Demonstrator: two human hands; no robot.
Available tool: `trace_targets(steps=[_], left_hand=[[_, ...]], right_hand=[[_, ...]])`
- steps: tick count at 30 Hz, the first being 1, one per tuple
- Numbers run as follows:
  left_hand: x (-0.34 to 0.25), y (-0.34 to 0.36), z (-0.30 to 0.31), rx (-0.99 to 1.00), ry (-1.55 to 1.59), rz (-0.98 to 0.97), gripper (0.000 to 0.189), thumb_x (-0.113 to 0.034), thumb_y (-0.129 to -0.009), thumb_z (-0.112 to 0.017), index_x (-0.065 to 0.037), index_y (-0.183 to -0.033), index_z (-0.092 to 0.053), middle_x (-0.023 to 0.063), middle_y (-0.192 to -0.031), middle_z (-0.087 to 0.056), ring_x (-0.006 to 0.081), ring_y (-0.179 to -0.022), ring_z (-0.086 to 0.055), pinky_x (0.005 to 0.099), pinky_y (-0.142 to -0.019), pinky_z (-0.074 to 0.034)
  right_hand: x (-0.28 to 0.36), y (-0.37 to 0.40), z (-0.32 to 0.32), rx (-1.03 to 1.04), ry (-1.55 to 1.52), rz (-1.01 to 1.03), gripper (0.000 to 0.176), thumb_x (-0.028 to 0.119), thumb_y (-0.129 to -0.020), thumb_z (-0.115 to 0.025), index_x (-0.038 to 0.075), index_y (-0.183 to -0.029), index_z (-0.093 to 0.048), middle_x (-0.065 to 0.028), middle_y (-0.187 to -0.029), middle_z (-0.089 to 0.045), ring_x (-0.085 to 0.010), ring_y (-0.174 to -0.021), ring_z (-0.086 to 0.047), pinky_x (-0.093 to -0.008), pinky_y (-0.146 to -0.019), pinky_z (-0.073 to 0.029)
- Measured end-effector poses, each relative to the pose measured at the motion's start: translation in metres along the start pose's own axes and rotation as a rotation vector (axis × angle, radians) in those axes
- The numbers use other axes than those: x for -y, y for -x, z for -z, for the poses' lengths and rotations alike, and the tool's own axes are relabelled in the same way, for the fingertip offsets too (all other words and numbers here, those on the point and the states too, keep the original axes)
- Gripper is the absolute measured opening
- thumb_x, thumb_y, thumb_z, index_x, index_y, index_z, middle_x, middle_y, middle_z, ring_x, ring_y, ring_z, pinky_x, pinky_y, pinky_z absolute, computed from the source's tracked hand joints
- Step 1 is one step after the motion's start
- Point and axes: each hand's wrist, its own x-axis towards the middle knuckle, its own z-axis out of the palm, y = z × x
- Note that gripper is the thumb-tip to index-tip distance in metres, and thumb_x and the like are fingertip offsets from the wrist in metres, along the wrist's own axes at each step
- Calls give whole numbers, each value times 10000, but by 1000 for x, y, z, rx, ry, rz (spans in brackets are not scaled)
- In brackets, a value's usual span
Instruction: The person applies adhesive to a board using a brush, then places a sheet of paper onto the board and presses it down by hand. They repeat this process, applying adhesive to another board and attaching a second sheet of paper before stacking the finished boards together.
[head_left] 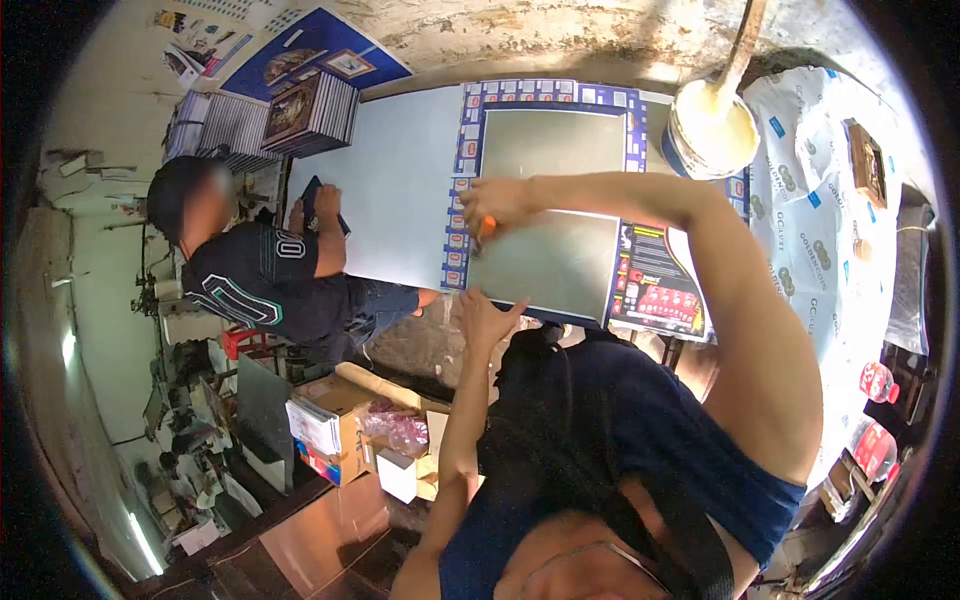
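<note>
Far left of both hands, a co-worker (265,275) crouches with a hand on the pale sheet (395,180), which lies just left of the hands. The left hand (485,318) rests open, fingers spread, on the near edge of the grey panel with the blue printed border (550,255), while just beyond it the right hand (492,203) is clenched around a small orange tool (484,232) at the panel's left border. Well right of the hands, a tub of cream paste (712,130) holds a wooden stick.
</note>
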Motion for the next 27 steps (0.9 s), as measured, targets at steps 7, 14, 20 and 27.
trace_targets(steps=[7,14,20,27], left_hand=[[-17,4,7,83,-149,110,948,-573,-607,-807,85,-1182,-440,227,-1184,-451,397,-1172,-436,596,-944,-364],[1,0,-11,48,-133,48,924,-598,-629,-776,85,-1168,-466,233,-1221,-447,400,-1203,-409,613,-968,-322],[-1,-3,-11,94,-181,38,937,-596,-647,-753,103,-1197,-460,237,-1215,-461,401,-1213,-411,622,-983,-297],[1,-2,-9,120,-239,27,940,-628,-662,-729,107,-1194,-484,242,-1213,-473,407,-1188,-447,626,-980,-315]], right_hand=[[50,96,42,465,-21,-192,275,371,-739,-716,106,-804,-686,-86,-879,-654,-279,-961,-578,-432,-865,-435],[51,145,79,801,-8,-559,301,387,-728,-711,116,-858,-692,-99,-956,-643,-286,-928,-566,-450,-780,-429],[17,125,63,48,154,-294,240,369,-816,-653,131,-818,-680,-66,-814,-637,-243,-929,-556,-408,-826,-441],[91,209,103,902,117,-594,496,544,-706,-756,83,-879,-700,-115,-881,-689,-265,-946,-635,-371,-869,-485]])
